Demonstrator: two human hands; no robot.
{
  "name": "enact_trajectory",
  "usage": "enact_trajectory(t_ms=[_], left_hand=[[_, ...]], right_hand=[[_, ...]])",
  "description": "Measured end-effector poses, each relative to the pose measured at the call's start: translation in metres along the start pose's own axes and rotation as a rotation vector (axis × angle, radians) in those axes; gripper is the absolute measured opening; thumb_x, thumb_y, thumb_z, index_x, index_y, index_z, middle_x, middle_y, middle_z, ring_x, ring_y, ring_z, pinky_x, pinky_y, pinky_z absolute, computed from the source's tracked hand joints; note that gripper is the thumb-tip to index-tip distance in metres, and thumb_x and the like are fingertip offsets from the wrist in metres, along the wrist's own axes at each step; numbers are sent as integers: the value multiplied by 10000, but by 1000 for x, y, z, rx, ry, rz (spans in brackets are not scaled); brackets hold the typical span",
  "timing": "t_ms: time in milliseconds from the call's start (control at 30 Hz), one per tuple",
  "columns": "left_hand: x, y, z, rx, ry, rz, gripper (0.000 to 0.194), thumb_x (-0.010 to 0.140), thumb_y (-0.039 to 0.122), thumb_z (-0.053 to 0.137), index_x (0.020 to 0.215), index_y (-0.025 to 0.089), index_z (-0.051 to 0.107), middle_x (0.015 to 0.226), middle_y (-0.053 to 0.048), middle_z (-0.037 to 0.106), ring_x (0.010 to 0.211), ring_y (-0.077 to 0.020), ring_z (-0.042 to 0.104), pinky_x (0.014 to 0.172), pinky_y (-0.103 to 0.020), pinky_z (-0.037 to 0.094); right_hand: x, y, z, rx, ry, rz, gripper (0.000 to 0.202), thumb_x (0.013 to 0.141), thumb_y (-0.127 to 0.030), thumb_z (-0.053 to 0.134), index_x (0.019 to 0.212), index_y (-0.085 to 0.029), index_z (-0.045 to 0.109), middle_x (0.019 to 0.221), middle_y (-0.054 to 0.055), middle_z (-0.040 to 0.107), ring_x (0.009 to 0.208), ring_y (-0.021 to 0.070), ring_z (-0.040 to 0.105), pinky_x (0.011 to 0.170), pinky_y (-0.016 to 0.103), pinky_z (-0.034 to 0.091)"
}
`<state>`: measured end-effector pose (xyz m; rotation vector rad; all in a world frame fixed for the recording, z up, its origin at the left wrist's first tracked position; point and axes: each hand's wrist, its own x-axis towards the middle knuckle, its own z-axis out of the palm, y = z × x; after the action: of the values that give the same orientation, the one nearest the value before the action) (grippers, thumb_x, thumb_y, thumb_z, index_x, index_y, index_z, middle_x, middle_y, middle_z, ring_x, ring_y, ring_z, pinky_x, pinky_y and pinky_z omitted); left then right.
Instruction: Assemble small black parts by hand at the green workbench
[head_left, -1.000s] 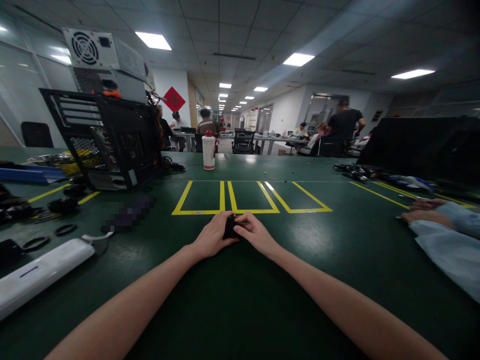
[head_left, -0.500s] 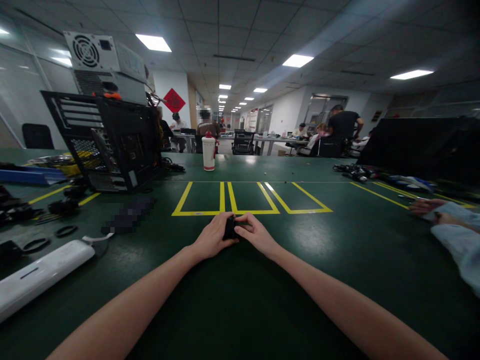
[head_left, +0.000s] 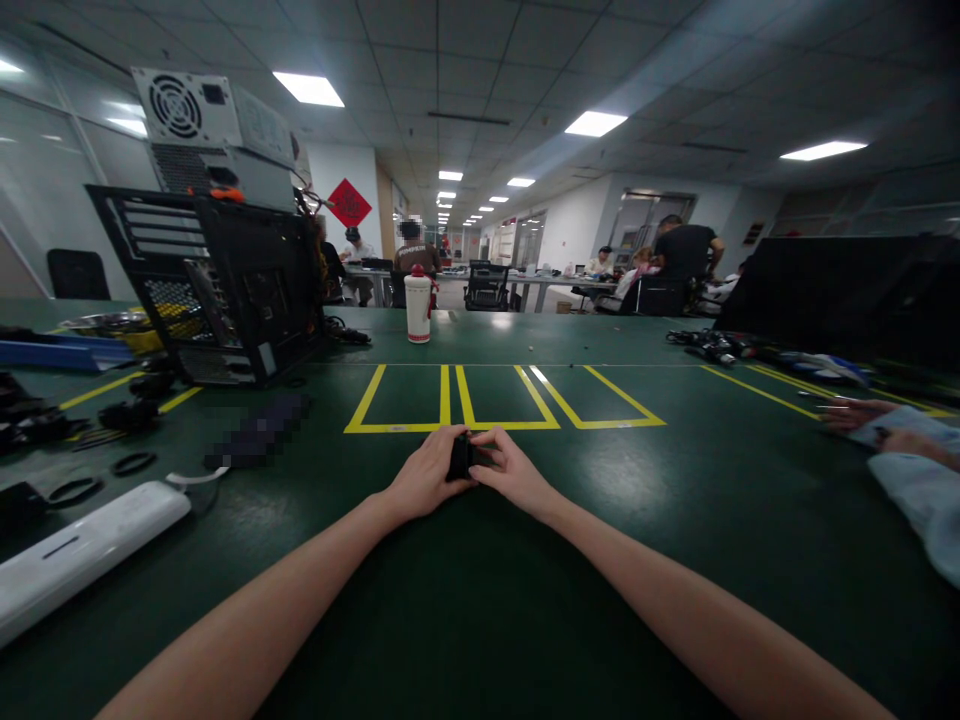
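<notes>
Left hand [head_left: 424, 473] grips small black part [head_left: 460, 458]; right hand [head_left: 517, 480] at its right edge, pinching or not: can't tell.
Green tabletop [head_left: 480, 590], big room [head_left: 510, 60], ceiling lights [head_left: 596, 124] on. Part sits between the hands, against left palm side, just nearside of yellow tape frames [head_left: 510, 427]. Count: 1 part, 3 frames, 1 white cup [head_left: 418, 312], 1 PC case [head_left: 255, 290].

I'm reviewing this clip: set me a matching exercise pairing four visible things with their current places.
Things
1. black object
2. white cup
3. red diamond sign
4. long white device

Places
A. on the white pillar
B. lying at the table's near left
C. in the left hand
D. standing beyond the yellow outlines

Pairs: 1-C, 2-D, 3-A, 4-B
</notes>
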<state>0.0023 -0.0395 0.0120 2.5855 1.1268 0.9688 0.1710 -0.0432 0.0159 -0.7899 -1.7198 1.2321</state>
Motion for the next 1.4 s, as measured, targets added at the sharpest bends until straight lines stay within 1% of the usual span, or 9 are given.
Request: enact_trajectory(t_ms=[133,367,467,600,833,1000,1167,1267,1400], left_hand=[[1,0,1,5,11,2,600,666,327,609,1151,200,278,1109,-76,423,1029,-228,429,873,-394,381],[-1,-1,1,20,-7,0,590,684,328,589,1160,199,266,1110,-80,418,1021,-228,429,862,-398,387],[-1,-1,1,19,-8,0,593,687,331,586,1165,201,261,1121,-82,411,1034,-231,422,869,-403,382],[0,-1,1,16,-5,-4,602,676,328,598,1163,201,267,1133,-81,408,1057,-233,412,885,-404,374],[0,-1,2,7,6,-16,605,665,321,607,1158,201,277,1112,-78,428,1033,-234,437,865,-408,388],[-1,-2,1,17,-5,-21,588,674,323,596,1155,199,280,1110,-77,427,1031,-227,433,867,-399,386],[0,-2,2,9,3,-37,607,664,331,605,1155,206,272,1118,-77,424,1041,-238,426,868,-412,383],[0,-2,2,5,2,-35,607,663,326,605,1155,209,271,1112,-75,429,1030,-238,436,855,-416,392],[0,-1,1,17,1,-25,604,662,324,607,1153,203,276,1106,-77,431,1021,-238,443,853,-407,397]], right_hand=[[2,4,1,-22,47,-12,193,702,-258,541,868,-209,455,948,14,501,879,160,550,754,335,462],[3,3,-2,-30,7,-6,346,651,-198,598,967,-194,457,1015,32,514,1008,170,490,904,369,370],[1,1,-2,-4,0,10,332,642,-212,609,941,-202,466,1015,26,508,981,174,505,859,361,409],[-1,1,0,0,20,15,225,692,-261,557,899,-213,482,989,22,502,924,173,534,771,343,459],[2,3,-1,-23,30,28,324,671,-212,577,973,-190,461,1022,37,516,1004,175,494,896,382,381],[2,4,-2,53,-17,11,342,628,-190,617,927,-203,452,1021,20,502,987,164,505,874,351,409],[3,8,-2,57,22,33,257,675,-243,572,902,-200,458,992,21,511,898,153,545,810,343,447],[4,7,-3,29,32,12,310,659,-215,589,939,-197,458,1004,25,515,940,159,530,862,360,416],[4,5,-4,24,-4,29,361,637,-182,606,965,-191,454,1024,36,521,998,172,504,908,386,380]])
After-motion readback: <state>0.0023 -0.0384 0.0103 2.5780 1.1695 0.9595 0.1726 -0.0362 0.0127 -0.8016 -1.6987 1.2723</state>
